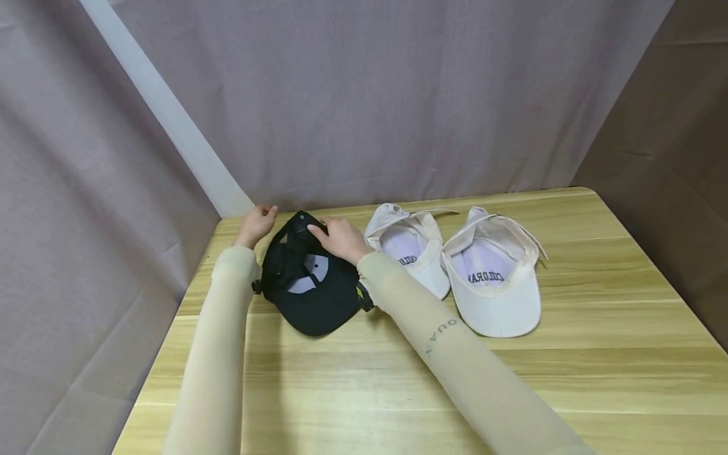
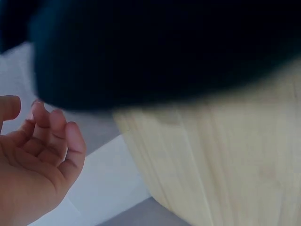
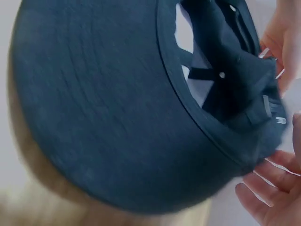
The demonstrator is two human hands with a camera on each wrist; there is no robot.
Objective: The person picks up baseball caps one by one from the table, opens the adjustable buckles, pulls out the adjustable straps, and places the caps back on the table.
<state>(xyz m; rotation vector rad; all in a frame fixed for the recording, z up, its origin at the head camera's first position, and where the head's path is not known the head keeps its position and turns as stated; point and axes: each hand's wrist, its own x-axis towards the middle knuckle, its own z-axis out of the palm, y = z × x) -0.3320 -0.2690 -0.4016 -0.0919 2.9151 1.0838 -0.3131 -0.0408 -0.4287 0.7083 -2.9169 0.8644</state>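
A black baseball cap [image 1: 318, 303] sits at the left part of the table, its hollow inside showing and its brim toward the front. The right hand [image 1: 344, 239] grips the cap's rear right edge, thumb on the inner side. In the right wrist view, this hand's fingers [image 3: 277, 176] lie behind the dark fabric. The left hand [image 1: 257, 224] is beside the cap's rear left side. Its fingers are loosely curled and hold nothing in the left wrist view, where the cap [image 2: 141, 52] blurs across the top.
Two white caps, one in the middle [image 1: 426, 272] and one farther right [image 1: 503, 313], lie side by side on the wooden table [image 1: 352, 392], insides showing, with dark lettering. A grey curtain [image 1: 370, 107] hangs behind the table's far edge. More fabric hangs at both sides.
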